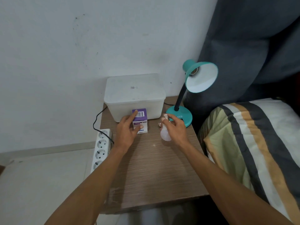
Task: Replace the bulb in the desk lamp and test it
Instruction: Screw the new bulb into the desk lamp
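On table: two bulbs, one box, one lamp.

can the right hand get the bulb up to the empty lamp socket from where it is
Probably yes. The right hand holds a white bulb beside the teal desk lamp's base, and the open shade with its bare socket faces the person, nothing between them.

Letters "ATN" on the teal lamp base. Barcode on the purple bulb box, brand print below upside down, unreadable. Small illegible mark on the plastic container lid.
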